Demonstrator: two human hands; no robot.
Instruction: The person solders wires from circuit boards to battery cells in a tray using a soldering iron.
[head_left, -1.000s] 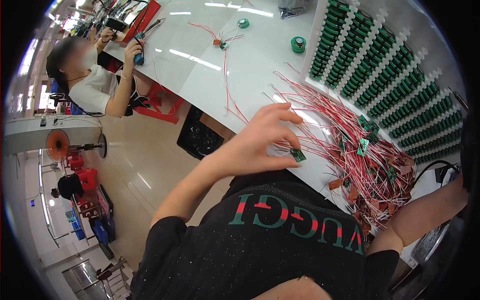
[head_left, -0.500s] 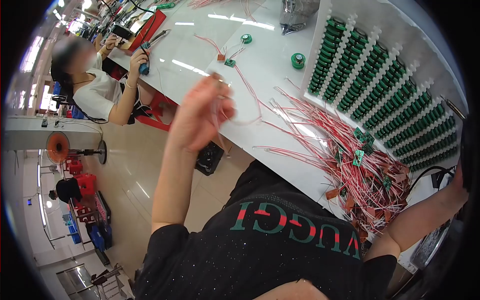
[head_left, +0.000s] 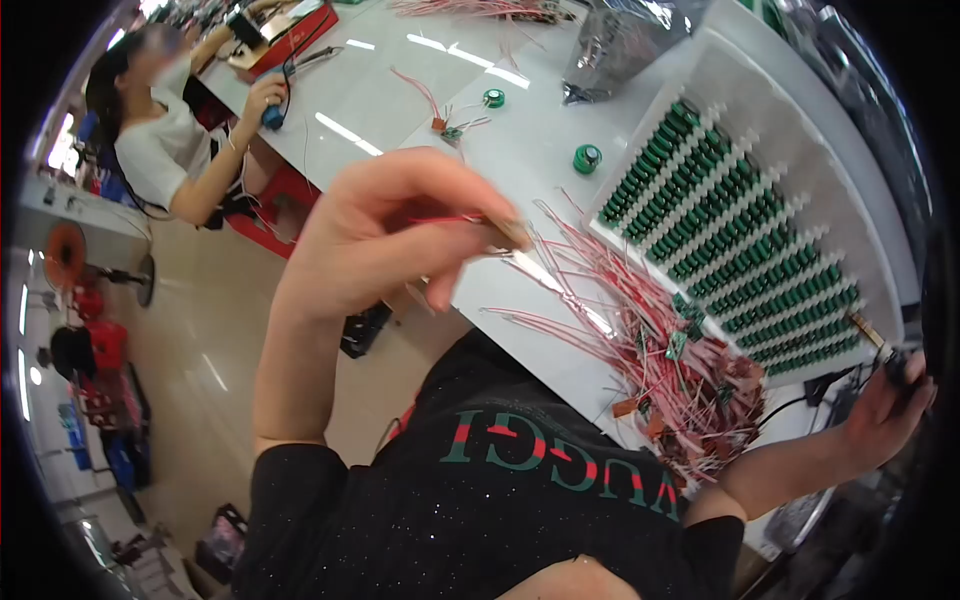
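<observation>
My left hand [head_left: 400, 230] is raised over the near table edge, thumb and forefinger pinched. A thin red wire [head_left: 440, 218] runs between the fingers; a small brownish piece at the fingertips is blurred. At the far right my right hand [head_left: 885, 410] is closed round the black handle of a soldering iron [head_left: 875, 335], its metal shaft pointing up and left toward the tray. Near it, a white tray [head_left: 745, 385] holds rows of round green parts [head_left: 720, 240]. Between my hands lies a heap of red and white wires [head_left: 690, 400] with small green circuit boards [head_left: 677, 345].
Two loose round green parts [head_left: 587, 158] [head_left: 494, 98] lie on the white table [head_left: 390, 100], near a small wired board [head_left: 452, 133]. A silvery plastic bag [head_left: 625, 50] stands behind. At upper left a co-worker [head_left: 170, 150] holds a blue-handled tool [head_left: 272, 100].
My left hand has moved right and closer to the camera, still pinching. My right hand and the soldering iron have come further into view. The whole view has shifted slightly.
</observation>
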